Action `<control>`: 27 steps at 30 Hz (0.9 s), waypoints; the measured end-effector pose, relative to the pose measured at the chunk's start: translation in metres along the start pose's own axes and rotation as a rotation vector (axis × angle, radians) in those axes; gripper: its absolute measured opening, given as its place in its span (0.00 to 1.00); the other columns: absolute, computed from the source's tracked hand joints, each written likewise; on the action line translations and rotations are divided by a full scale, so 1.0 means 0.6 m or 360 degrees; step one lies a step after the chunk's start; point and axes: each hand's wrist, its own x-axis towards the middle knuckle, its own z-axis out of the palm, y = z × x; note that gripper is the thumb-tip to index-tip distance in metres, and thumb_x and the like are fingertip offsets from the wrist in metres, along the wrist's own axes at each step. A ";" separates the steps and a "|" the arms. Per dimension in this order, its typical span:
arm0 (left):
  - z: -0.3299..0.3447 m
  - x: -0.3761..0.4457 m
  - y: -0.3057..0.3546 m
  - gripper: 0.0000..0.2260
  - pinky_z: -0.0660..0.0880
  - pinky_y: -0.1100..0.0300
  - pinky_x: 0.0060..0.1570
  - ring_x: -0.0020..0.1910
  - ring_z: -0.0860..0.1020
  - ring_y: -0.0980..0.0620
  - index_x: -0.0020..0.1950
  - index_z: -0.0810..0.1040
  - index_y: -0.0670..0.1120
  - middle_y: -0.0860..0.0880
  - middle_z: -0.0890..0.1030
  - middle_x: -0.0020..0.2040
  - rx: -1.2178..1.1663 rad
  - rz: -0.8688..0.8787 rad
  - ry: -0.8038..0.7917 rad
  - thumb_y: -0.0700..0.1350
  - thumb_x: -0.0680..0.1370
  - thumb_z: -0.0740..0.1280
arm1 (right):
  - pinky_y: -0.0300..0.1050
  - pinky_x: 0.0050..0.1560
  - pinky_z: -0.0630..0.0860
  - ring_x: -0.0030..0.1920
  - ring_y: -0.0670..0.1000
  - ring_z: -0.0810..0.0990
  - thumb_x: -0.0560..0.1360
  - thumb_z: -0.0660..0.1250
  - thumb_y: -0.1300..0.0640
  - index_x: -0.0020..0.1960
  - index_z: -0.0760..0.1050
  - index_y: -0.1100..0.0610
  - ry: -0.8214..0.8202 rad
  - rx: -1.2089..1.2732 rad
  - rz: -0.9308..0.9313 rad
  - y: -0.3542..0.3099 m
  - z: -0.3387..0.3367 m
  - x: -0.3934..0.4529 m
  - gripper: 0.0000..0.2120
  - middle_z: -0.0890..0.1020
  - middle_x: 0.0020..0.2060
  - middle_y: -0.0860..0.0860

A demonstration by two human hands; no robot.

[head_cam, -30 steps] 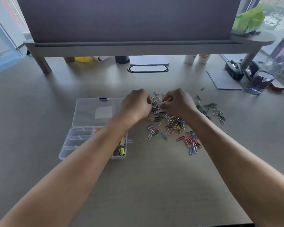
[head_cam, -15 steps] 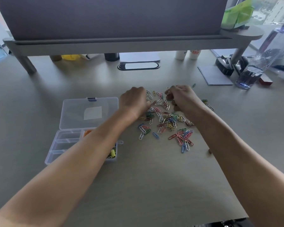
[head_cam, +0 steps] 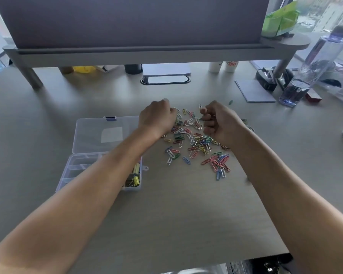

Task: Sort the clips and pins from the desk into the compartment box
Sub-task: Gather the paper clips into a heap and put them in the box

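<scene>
Surface: a grey surface (head_cam: 166, 214) beneath a raised monitor shelf (head_cam: 127, 54), daylight from windows at the right.
Left hand: the left hand (head_cam: 156, 119) sits knuckles up at the left edge of the clip pile, fingers curled down into it; whether it holds anything cannot be told.
Right hand: the right hand (head_cam: 221, 123) is curled into a loose fist over the pile's right side, fingertips tucked in; what it holds, if anything, cannot be told.
Clips: coloured paper clips (head_cam: 196, 143) lie scattered between and in front of both hands.
Box: a clear compartment box (head_cam: 107, 147) lies open left of the pile, lid back, with yellow-green clips (head_cam: 135, 177) in its right compartment.
Aside: a water bottle (head_cam: 313, 66) stands far right.
</scene>
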 end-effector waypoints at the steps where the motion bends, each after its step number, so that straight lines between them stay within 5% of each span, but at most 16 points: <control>1: -0.005 0.001 0.001 0.12 0.66 0.55 0.35 0.36 0.72 0.43 0.41 0.71 0.41 0.45 0.74 0.35 -0.0106 -0.0060 -0.0015 0.45 0.80 0.57 | 0.38 0.22 0.55 0.24 0.46 0.57 0.82 0.59 0.59 0.42 0.75 0.59 0.0037 -0.0097 -0.0050 0.002 0.003 0.002 0.12 0.63 0.28 0.48; 6: -0.029 -0.006 0.001 0.12 0.63 0.61 0.29 0.26 0.66 0.48 0.35 0.65 0.44 0.45 0.67 0.32 -0.1127 -0.0502 -0.0199 0.43 0.79 0.57 | 0.35 0.27 0.70 0.29 0.44 0.72 0.79 0.72 0.55 0.51 0.85 0.57 0.0231 -0.1255 -0.0544 0.015 0.020 0.001 0.06 0.81 0.37 0.48; 11: -0.053 -0.020 -0.010 0.11 0.58 0.64 0.25 0.23 0.61 0.53 0.41 0.70 0.44 0.48 0.65 0.31 -0.1971 -0.0881 -0.0532 0.37 0.80 0.53 | 0.36 0.31 0.70 0.33 0.44 0.78 0.72 0.77 0.53 0.44 0.86 0.54 0.0324 -0.1907 -0.0903 0.028 0.051 0.024 0.06 0.82 0.33 0.47; 19: -0.065 -0.047 -0.010 0.10 0.59 0.63 0.26 0.25 0.61 0.53 0.46 0.76 0.40 0.48 0.68 0.30 -0.1782 -0.0717 -0.0616 0.35 0.80 0.55 | 0.41 0.38 0.73 0.40 0.52 0.81 0.71 0.74 0.58 0.44 0.86 0.56 0.0260 -0.2115 -0.0870 0.028 0.069 0.035 0.03 0.81 0.33 0.48; 23: -0.051 -0.052 -0.009 0.14 0.64 0.61 0.27 0.25 0.66 0.50 0.40 0.78 0.41 0.47 0.70 0.29 -0.1091 -0.0371 -0.0535 0.40 0.81 0.58 | 0.43 0.37 0.73 0.39 0.56 0.80 0.75 0.69 0.58 0.44 0.84 0.63 0.0240 -0.2091 -0.0846 0.030 0.067 0.036 0.09 0.83 0.37 0.56; 25: -0.037 -0.051 -0.014 0.12 0.70 0.56 0.32 0.29 0.72 0.46 0.39 0.78 0.39 0.44 0.76 0.31 -0.0633 -0.0129 -0.0404 0.41 0.80 0.62 | 0.40 0.31 0.69 0.30 0.55 0.73 0.78 0.67 0.57 0.39 0.78 0.67 0.0174 -0.1925 -0.0721 0.026 0.061 0.034 0.15 0.78 0.31 0.58; 27: -0.025 -0.052 -0.020 0.07 0.75 0.54 0.40 0.40 0.79 0.44 0.44 0.82 0.41 0.43 0.82 0.40 -0.0344 0.0035 -0.0359 0.43 0.78 0.67 | 0.37 0.27 0.62 0.27 0.51 0.65 0.79 0.66 0.52 0.36 0.72 0.58 0.0083 -0.1641 -0.0607 0.019 0.052 0.028 0.15 0.71 0.29 0.55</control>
